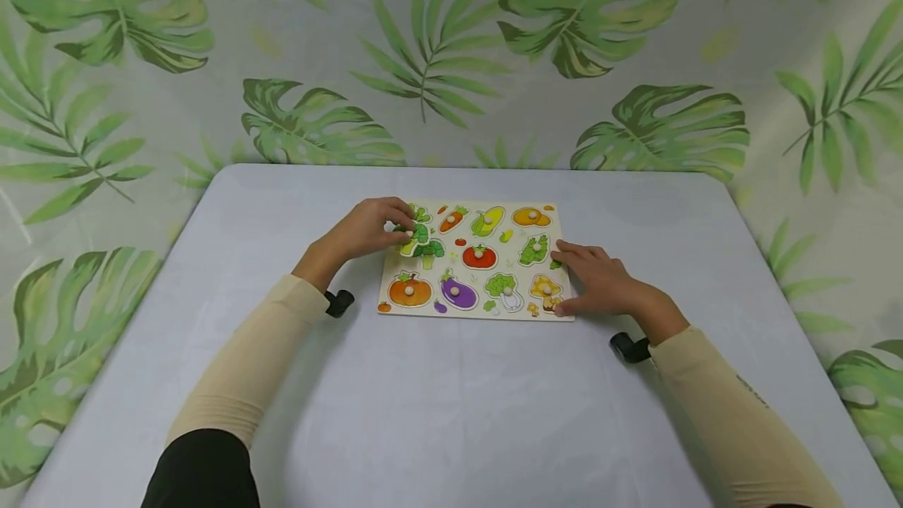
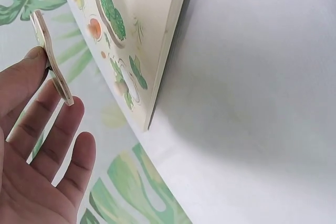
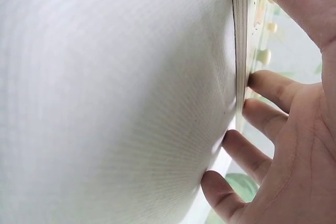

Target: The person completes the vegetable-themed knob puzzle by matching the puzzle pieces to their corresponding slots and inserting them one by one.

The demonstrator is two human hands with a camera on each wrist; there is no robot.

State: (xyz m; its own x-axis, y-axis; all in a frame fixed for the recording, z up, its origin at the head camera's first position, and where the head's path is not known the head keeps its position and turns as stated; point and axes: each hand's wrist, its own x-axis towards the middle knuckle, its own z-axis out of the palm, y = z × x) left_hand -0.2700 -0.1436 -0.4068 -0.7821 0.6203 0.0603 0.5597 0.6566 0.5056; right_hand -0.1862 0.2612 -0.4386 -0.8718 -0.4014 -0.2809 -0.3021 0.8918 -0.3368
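Note:
On the table lies a wooden vegetable puzzle board [image 1: 509, 261]. Over its far left corner my left hand [image 1: 367, 227] pinches a green leafy vegetable puzzle piece [image 1: 415, 240] between thumb and fingers. The left wrist view shows this wooden piece [image 2: 52, 59] edge-on, held off the board, with the other fingers spread. In the head view it overlaps the broccoli [image 1: 429, 252] and partly hides that corner. My right hand [image 1: 603, 284] rests with spread fingers along the board's right edge, thumb near the mushroom piece [image 1: 546, 288].
Knobbed pieces sit in the board, among them a pumpkin [image 1: 409, 291], a tomato [image 1: 480, 257], an eggplant [image 1: 459, 292] and a corn [image 1: 487, 221]. A white cloth covers the table [image 1: 451, 414]. Behind it hangs a leaf-patterned cloth [image 1: 451, 139].

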